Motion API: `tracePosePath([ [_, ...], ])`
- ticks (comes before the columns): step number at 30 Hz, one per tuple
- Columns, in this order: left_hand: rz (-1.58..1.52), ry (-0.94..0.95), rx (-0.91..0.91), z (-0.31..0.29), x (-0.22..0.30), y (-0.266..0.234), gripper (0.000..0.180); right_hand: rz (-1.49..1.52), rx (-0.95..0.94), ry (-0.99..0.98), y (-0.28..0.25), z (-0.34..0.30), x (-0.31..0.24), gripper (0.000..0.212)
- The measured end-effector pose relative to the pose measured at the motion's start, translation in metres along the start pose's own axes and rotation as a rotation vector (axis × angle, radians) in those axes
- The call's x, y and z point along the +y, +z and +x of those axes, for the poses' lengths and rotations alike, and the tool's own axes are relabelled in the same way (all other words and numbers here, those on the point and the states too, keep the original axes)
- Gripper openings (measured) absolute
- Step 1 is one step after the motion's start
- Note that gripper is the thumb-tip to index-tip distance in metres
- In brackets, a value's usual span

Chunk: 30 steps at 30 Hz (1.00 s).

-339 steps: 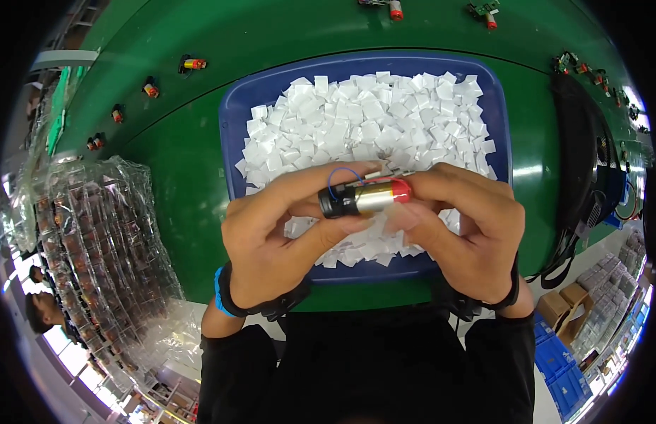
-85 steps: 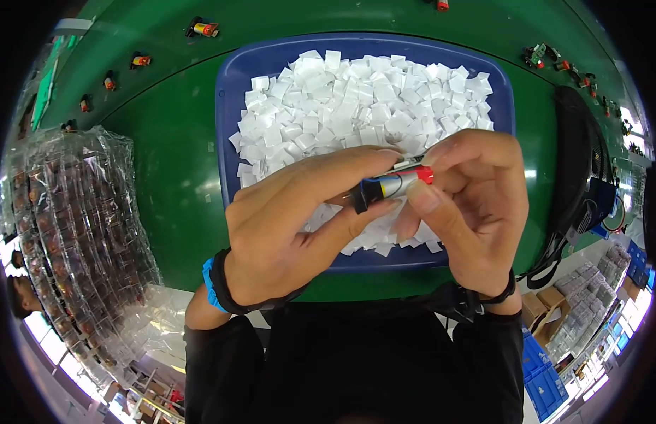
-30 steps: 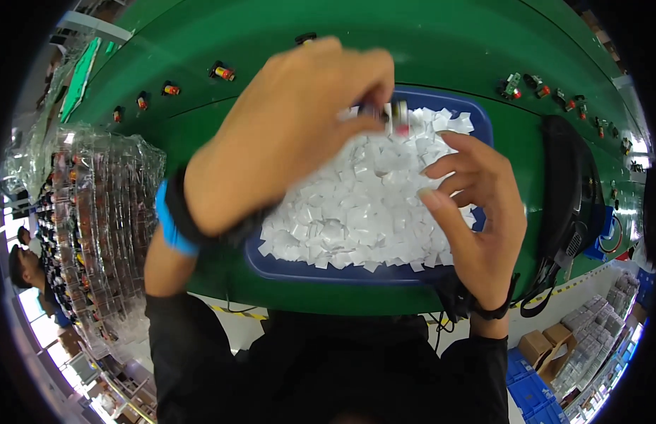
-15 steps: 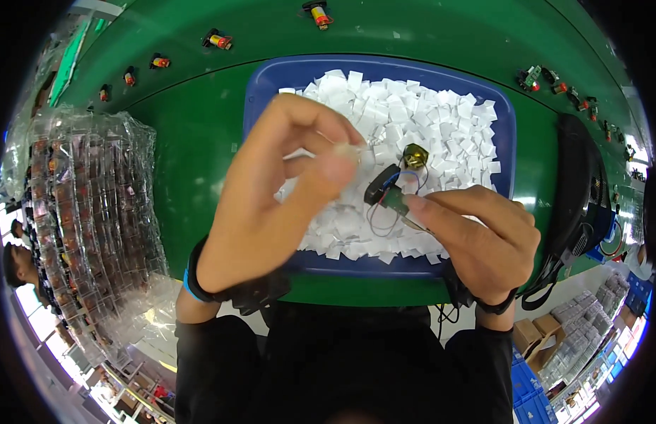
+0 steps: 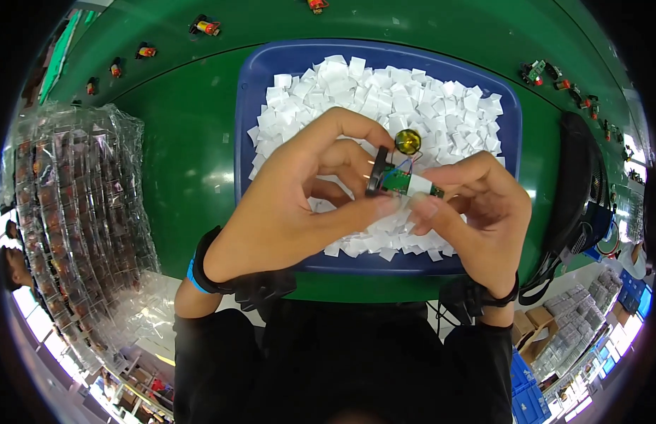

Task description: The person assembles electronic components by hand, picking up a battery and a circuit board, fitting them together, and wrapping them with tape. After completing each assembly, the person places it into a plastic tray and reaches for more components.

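A small green circuit board (image 5: 394,181) is held between my hands over a tray of white pieces. At its left end stands a flat black part (image 5: 376,172) with metal prongs pointing left. A shiny yellow-gold round part (image 5: 408,142) hangs off thin wires just beyond the board. One white square piece (image 5: 420,186) lies across the board's right portion. My left hand (image 5: 299,180) has its thumb and fingers closed around the black part and the board's near edge. Thumb and fingertips of my right hand (image 5: 476,208) pinch the board's right end and the white piece.
A blue tray (image 5: 244,141) full of loose white squares (image 5: 384,92) lies on the green table (image 5: 190,141). Stacked clear plastic trays (image 5: 80,212) stand left, a black bag (image 5: 571,191) right. Wired assemblies (image 5: 208,27) line the back; similar boards (image 5: 534,73) lie far right.
My left hand has moved right and taken hold of the board's black end. A white piece now lies on the board, which has turned more level.
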<state>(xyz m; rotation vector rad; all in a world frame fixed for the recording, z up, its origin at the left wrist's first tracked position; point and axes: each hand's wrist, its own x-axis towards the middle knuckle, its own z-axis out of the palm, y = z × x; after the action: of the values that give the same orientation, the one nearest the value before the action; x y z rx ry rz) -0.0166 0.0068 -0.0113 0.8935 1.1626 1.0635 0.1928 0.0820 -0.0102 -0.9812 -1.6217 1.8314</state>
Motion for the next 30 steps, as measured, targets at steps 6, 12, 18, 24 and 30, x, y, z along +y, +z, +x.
tracePosePath([
  [6,0.280,0.091,-0.008,-0.005,0.001,0.003,0.047,0.200,0.034,0.197,0.004,0.007,-0.007,0.020],
  [12,0.376,0.001,-0.040,-0.009,0.014,0.001,0.045,-0.048,-0.002,0.196,-0.001,0.004,-0.013,0.014],
  [18,0.313,0.021,-0.055,-0.005,0.009,0.002,0.044,-0.334,0.027,-0.007,0.005,0.002,0.001,0.013],
  [24,0.276,-0.009,0.003,-0.001,0.006,0.004,0.040,-0.559,0.048,-0.262,0.003,0.008,0.007,0.014],
  [30,0.091,-0.038,-0.020,-0.001,0.004,0.000,0.031,-0.784,-0.002,-0.620,-0.004,0.008,0.001,0.018],
])
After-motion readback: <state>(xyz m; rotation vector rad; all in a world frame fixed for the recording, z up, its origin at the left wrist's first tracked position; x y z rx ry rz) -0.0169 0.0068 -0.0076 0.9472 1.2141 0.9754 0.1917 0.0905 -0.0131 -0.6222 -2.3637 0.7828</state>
